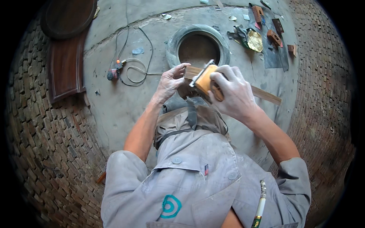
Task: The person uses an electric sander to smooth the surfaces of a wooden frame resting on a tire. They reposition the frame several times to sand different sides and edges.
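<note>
My right hand (235, 89), white with dust, is wrapped round a yellow block-shaped tool with a metal edge (205, 78), which looks like a sander. The tool is tilted over the near end of a long wooden strip (268, 95). This strip runs from my left hand out to the right, passing behind my right hand. At its left end my left hand (170, 81) grips it between thumb and fingers. The tool hides part of the wood, so I cannot tell whether the two touch.
A dusty tyre (173, 47) lies just beyond my hands. To its left are a looped hose (131, 81) and a small red-and-black tool (113, 74). Dark wooden panels (66, 68) stand far left; brick-like blocks (273, 37) and a crumpled gold sheet (254, 41) lie far right. A cigarette (261, 201) shows below.
</note>
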Motion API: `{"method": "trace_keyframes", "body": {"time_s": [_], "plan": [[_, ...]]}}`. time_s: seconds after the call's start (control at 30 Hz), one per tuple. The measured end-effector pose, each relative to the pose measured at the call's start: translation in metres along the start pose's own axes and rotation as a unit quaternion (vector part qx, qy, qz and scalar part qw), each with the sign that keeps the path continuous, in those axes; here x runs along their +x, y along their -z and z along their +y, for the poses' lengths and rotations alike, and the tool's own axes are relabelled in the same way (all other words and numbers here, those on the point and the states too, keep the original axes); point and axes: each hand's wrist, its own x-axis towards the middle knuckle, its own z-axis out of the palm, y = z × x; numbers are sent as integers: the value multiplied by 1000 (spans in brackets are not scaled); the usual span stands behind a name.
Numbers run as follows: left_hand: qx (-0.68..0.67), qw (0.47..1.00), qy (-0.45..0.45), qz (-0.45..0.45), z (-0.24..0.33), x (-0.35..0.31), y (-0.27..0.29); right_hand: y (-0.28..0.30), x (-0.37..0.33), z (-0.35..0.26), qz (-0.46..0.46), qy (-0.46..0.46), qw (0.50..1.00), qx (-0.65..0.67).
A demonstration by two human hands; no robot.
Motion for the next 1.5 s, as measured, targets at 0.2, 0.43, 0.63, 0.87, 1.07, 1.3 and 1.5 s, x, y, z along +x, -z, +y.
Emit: {"method": "trace_keyframes", "body": {"time_s": [0.2,0.43,0.63,0.87,1.07,1.3,1.5], "plan": [[-14,1000,4,-5,9,-5,1,-10,14,-13,34,0,999,17],[4,1000,17,-6,11,-4,-2,2,-21,4,37,-60,998,-1],[80,997,1,-8,29,-7,-1,-20,12,-30,79,-59,995,27],[89,996,7,-10,21,-2,5,-20,-11,-11,127,-121,984,-7],[246,968,38,-19,41,1,9,-12,-44,11,120,-237,963,-34],[535,840,-25,-87,86,14,-28,8,-154,125,228,-398,884,-90],[692,680,-100,-220,104,50,-112,4,-179,144,243,-489,834,-84]]}}
